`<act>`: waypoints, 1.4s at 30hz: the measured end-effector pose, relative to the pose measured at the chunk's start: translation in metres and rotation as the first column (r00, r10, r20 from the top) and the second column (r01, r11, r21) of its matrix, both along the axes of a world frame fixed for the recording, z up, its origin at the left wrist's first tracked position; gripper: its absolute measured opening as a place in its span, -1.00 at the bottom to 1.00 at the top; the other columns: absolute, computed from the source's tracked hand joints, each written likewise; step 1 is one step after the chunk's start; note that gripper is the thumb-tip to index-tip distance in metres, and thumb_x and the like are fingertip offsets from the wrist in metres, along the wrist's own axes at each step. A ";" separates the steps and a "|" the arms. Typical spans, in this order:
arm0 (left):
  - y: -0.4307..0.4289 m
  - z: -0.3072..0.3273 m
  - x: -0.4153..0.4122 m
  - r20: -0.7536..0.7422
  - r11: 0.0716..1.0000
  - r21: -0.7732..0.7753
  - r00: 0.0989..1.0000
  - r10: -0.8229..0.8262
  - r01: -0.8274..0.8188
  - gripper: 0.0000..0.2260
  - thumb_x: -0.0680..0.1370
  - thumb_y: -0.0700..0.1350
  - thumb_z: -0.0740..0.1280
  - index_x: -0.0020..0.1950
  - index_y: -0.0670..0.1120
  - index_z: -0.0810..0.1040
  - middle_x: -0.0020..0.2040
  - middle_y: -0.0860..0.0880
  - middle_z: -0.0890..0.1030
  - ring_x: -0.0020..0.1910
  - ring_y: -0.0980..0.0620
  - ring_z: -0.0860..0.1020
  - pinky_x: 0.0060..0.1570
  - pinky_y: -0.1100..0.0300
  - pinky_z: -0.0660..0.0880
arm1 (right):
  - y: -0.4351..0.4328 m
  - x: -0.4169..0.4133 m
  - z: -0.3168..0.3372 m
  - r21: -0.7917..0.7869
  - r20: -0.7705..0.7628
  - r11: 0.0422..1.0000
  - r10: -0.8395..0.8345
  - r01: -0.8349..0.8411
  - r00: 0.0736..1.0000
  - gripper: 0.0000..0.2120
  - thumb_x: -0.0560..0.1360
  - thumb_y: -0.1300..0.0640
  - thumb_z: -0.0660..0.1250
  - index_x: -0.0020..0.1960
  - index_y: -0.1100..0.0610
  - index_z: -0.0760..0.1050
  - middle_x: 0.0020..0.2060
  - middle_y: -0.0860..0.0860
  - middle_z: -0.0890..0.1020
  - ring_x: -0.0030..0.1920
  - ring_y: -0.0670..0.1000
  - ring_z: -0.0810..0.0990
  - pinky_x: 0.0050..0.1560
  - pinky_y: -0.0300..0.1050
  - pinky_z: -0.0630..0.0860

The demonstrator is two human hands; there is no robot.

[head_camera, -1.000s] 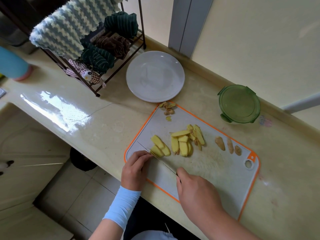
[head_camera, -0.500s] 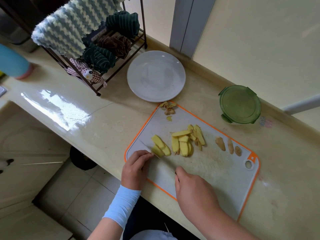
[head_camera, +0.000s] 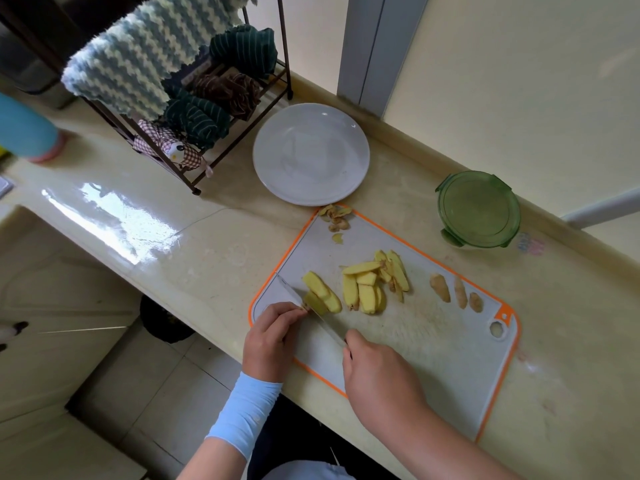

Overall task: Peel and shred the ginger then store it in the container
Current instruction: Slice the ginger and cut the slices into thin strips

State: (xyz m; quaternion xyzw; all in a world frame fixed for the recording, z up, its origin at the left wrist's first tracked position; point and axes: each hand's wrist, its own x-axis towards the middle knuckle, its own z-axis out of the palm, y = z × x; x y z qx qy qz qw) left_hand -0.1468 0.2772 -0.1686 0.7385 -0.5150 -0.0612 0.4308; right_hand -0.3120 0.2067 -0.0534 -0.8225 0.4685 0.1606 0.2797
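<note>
The knife [head_camera: 327, 327] has crept forward a touch over the last second. Its tip sits slightly further up the cutting board [head_camera: 433, 341] now, and the blade is bearing on the near ginger stack [head_camera: 320, 296]. Both hands have hardly shifted otherwise, so I'd read this as mid-stroke on the shredding.

The left hand [head_camera: 270, 337] has its fingers curled, with the tips pinning the end of that stack right beside the blade. The right hand [head_camera: 377, 372] is wrapped around the knife handle, which it hides completely.

The rest of the peeled ginger slices [head_camera: 367, 289] lie in a loose pile mid-board, not yet cut into strips. There are 3 small ginger knobs [head_camera: 459, 292] sitting apart towards the far end of the board, and they look unpeeled to me. Peel scraps [head_camera: 336, 218] are heaped at the board's top corner.

The green container [head_camera: 479, 209] stands on the bench [head_camera: 207, 244] past the board with its lid on, and I can't see any ginger in it. My guess is there's plenty of cutting left before storing.
</note>
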 end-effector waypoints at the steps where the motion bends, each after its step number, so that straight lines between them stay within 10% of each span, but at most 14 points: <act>1: 0.000 0.000 0.000 0.001 1.000 -0.002 1.000 -0.003 0.003 -0.85 0.46 -0.42 0.41 -0.06 -0.23 0.69 -0.07 -0.09 0.62 -0.11 0.02 0.60 -0.07 0.20 0.55 | 0.000 -0.001 -0.001 0.004 0.004 1.000 -0.001 0.001 1.000 -0.79 0.66 0.03 0.00 -0.14 0.02 0.18 -0.41 -0.01 0.36 -0.34 0.11 0.41 -0.47 -0.04 0.14; 31: -0.003 0.004 -0.001 0.014 1.000 -0.003 1.000 0.002 -0.002 -0.88 0.47 -0.38 0.41 -0.06 -0.24 0.69 -0.08 -0.09 0.62 -0.10 0.03 0.59 -0.03 0.25 0.54 | 0.003 -0.038 -0.016 0.021 0.031 0.999 -0.042 0.042 0.999 -0.81 0.67 -0.03 0.02 -0.10 -0.02 0.21 -0.37 -0.05 0.35 -0.29 0.06 0.37 -0.29 -0.03 0.23; 42: -0.017 0.023 0.002 -0.204 0.974 0.198 0.967 0.150 -0.110 -0.74 0.37 -0.32 0.54 -0.01 -0.11 0.60 -0.06 0.07 0.55 -0.16 0.22 0.51 -0.10 0.42 0.46 | -0.023 -0.020 -0.019 0.080 0.074 0.987 -0.148 0.143 0.986 -0.76 0.63 -0.07 0.12 -0.15 0.02 0.25 -0.22 0.06 0.59 -0.13 0.16 0.55 -0.29 -0.01 0.25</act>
